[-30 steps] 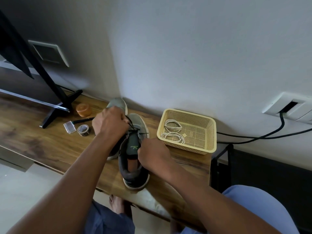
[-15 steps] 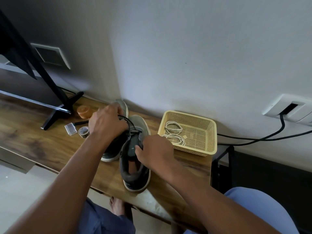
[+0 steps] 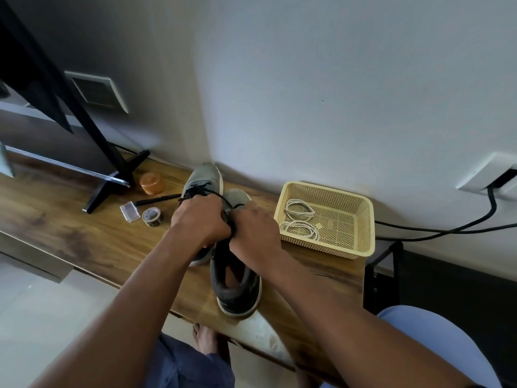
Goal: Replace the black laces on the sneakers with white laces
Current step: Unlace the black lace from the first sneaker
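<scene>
Over the near sneaker (image 3: 237, 287), both hands meet knuckle to knuckle at the lacing area. Left hand (image 3: 200, 219) is curled, fingers pinching the black lace (image 3: 221, 198), which loops up over the knuckles toward the toe. Right hand (image 3: 256, 229) is curled too, fingers tucked down at the tongue against the left hand; it looks to be gripping the same lace, but the fingertips are hidden.

Near sneaker: dark collar, heel toward the table edge, toe toward the wall, sole flat on the wooden table (image 3: 84, 233). Second sneaker (image 3: 205, 177) sits just left and further back, grey toe near the wall, its own black lace visible, rear half hidden under the left hand.

Right of the shoes: yellow mesh basket (image 3: 361, 219), with two coiled white laces (image 3: 299, 219) inside, apart from the shoes.

Left of the shoes: roll of tape (image 3: 151, 216), small clear box (image 3: 129, 212), black pen (image 3: 158, 200), orange jar (image 3: 151, 182). Beyond those, a black stand foot (image 3: 112, 180).

Far right: wall socket (image 3: 489, 175) with black cables (image 3: 447, 229) running off it.
</scene>
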Demonstrator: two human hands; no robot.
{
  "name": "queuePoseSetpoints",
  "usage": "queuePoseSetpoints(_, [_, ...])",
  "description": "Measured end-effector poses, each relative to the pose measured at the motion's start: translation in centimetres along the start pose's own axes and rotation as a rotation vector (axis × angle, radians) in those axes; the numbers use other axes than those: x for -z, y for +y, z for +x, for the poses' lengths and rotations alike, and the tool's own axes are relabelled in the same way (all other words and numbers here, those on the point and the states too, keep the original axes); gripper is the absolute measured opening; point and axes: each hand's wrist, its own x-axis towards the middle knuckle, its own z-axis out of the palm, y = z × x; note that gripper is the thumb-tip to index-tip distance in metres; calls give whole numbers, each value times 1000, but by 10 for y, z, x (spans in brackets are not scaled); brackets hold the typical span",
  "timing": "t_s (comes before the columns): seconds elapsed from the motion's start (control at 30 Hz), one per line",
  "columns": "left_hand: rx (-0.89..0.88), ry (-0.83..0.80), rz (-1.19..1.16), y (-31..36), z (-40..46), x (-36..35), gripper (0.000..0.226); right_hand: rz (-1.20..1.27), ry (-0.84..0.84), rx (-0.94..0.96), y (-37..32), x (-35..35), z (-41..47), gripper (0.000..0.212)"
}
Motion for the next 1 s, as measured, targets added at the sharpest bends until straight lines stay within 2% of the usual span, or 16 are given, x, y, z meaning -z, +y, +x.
queuePoseSetpoints(0.23, [-5, 81, -29, 3, 1, -14, 18, 5, -7, -94, 3, -4, 3, 21])
queuePoseSetpoints(0.4, [10, 115, -33, -1, 0, -18, 13, 116, -49, -135, 5, -7, 4, 24])
queuePoseSetpoints(0.57, [58, 183, -54, -1, -1, -19, 13, 143, 6, -203, 3, -4, 6, 18])
queuePoseSetpoints(0.63, [71, 186, -51, -1, 0, -18, 12, 155, 20, -255, 4, -2, 9, 23])
queuePoseSetpoints(0.83, [130, 155, -45, -10, 1, -13, 18, 516, 87, -552, 19, 13, 16, 21])
queuePoseSetpoints(0.9, [118, 154, -38, -7, 1, -13, 20, 526, 116, -515, 18, 19, 14, 16])
queuePoseSetpoints(1.0, [91, 160, -45, -4, 1, -12, 19, 403, 92, -328, 16, 24, 15, 18])
